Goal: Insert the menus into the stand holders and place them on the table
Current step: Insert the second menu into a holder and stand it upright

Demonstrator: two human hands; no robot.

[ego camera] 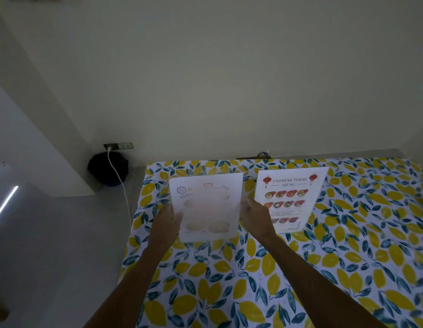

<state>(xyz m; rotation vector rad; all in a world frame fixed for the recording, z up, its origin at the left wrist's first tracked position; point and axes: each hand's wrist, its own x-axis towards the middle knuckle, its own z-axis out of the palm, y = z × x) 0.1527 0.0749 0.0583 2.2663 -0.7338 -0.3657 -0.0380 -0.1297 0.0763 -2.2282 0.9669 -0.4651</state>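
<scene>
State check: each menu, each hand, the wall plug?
Pale menu: upright, gripped at both side edges.
Chinese food menu: standing on the tablecloth, untouched.
Left hand: gripping left edge.
Right hand: gripping right edge.
White cable: plugged into wall socket.

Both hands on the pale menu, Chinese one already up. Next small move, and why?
Probably lower it and let go. Left hand and right hand grip the side edges of the pale menu, upright beside the standing Chinese food menu. Its bottom edge looks at or near the tablecloth; contact is unclear, so seat it first.
</scene>
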